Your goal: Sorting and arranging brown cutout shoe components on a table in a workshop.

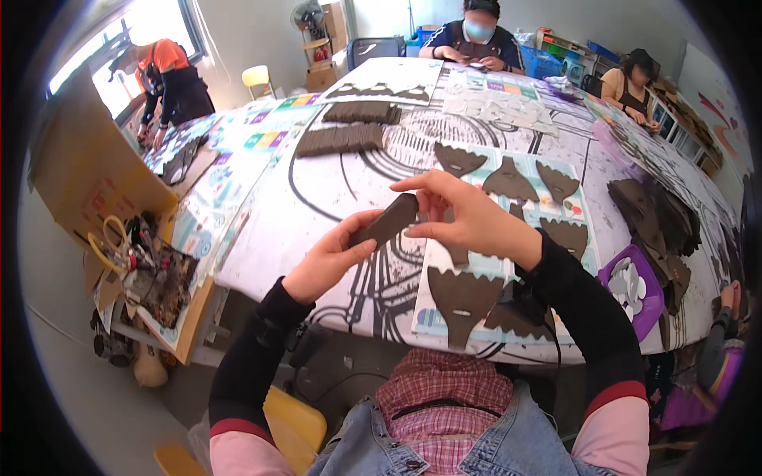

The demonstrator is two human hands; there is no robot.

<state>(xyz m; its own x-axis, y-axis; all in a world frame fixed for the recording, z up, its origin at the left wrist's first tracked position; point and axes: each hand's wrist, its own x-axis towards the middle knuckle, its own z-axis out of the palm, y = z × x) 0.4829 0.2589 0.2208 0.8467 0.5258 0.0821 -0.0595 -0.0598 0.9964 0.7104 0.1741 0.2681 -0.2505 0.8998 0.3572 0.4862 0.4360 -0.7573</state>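
White table [258,266], brown strip [390,223] — long axis away-rightward

Cut pieces [462,297] lay on the sheet [429,321]; left of it were a held strip [387,222] and, farther off, a carton [99,163]; behind-left, stacked strips [340,141]; right of it, a basket [655,295] containing small pieces [625,284].

A yellow chair [256,77] stands near bright windows [163,22].
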